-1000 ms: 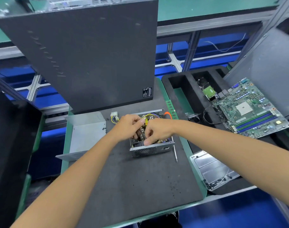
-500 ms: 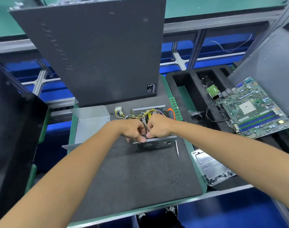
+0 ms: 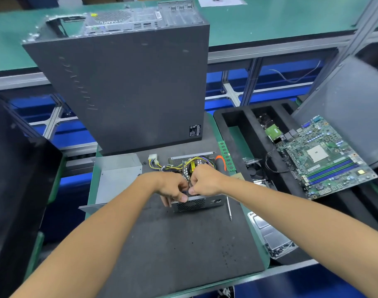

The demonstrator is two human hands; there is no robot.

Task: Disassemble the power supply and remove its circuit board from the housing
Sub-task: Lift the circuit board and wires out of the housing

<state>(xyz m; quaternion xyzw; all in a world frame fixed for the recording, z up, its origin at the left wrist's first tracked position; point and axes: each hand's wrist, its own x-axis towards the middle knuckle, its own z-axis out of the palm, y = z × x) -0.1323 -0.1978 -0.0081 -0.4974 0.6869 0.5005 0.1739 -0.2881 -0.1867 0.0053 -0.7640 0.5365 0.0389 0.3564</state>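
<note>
My bench, housing mid-mat.
Power supply housing (image 3: 196,204) on the mat (image 3: 173,250); cover (image 3: 117,179) left, screwdriver (image 3: 229,208) right, computer case (image 3: 128,82) behind.

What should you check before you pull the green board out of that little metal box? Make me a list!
1. Cover off the housing: ok, the removed cover lies to the left.
2. Both hands gripping inside: ok, left hand and right hand curl in at the top.
3. Wires free: cannot tell, the bundle trails out the back.
4. Screws out: cannot tell, hands hide the board.
5. Screwdriver within reach: ok, beside the housing.
</note>
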